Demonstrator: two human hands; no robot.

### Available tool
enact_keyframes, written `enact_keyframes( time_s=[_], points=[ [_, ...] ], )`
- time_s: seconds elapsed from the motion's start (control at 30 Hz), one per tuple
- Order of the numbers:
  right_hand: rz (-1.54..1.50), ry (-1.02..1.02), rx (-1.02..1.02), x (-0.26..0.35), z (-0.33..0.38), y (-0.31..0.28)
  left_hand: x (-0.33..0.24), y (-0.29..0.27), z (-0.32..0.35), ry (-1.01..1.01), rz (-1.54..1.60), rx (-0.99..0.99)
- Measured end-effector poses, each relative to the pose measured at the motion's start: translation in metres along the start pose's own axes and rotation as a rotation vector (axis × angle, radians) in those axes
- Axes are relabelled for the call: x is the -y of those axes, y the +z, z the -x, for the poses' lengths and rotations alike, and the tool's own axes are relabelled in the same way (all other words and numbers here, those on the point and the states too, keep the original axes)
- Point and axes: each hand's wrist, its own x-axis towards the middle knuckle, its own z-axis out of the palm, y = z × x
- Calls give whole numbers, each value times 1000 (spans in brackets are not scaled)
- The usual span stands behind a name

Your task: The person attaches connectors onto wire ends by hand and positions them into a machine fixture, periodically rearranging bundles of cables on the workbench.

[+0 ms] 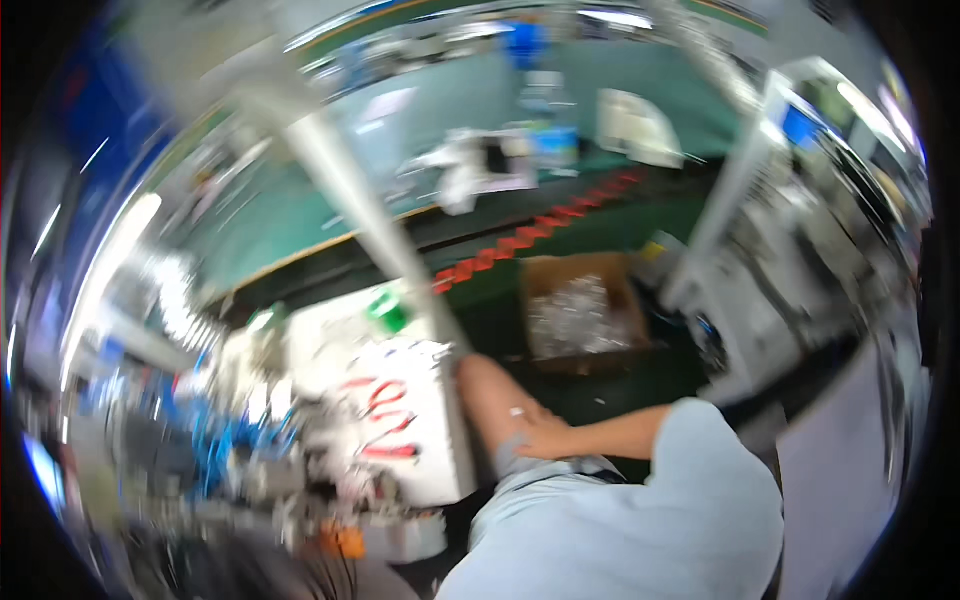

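My right hand (540,438) rests on my bare thigh (488,395), just above the hem of my grey shorts. Its fingers look laid over the leg, though motion blurs them, and no object shows in it. A tiny white spot is visible by the hand; its kind is unclear. My left hand is out of view. Left of my leg stands a white-topped table (440,470), bearing several red-handled tools (390,450), too smeared to name. A green roll, perhaps tape (388,312), sits near the table's far edge.
An open cardboard box (545,272) of clear plastic pieces stands on the floor beyond my leg. Behind it runs a long green-topped bench (440,100). A white post (345,185) rises beside the table. Blue tubing (215,445) and machinery crowd the left; a white-framed machine (760,290) stands right.
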Motion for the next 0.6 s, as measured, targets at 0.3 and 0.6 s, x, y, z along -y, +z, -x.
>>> enact_keyframes(
  time_s=[0.3,0.6],
  points=[
    [113,-592,-148,54,-13,-51,46,-145,153,522,510,212],
    [-446,-1620,-248,182,-3,-52,121,-167,340,193,445,47]
  ],
)
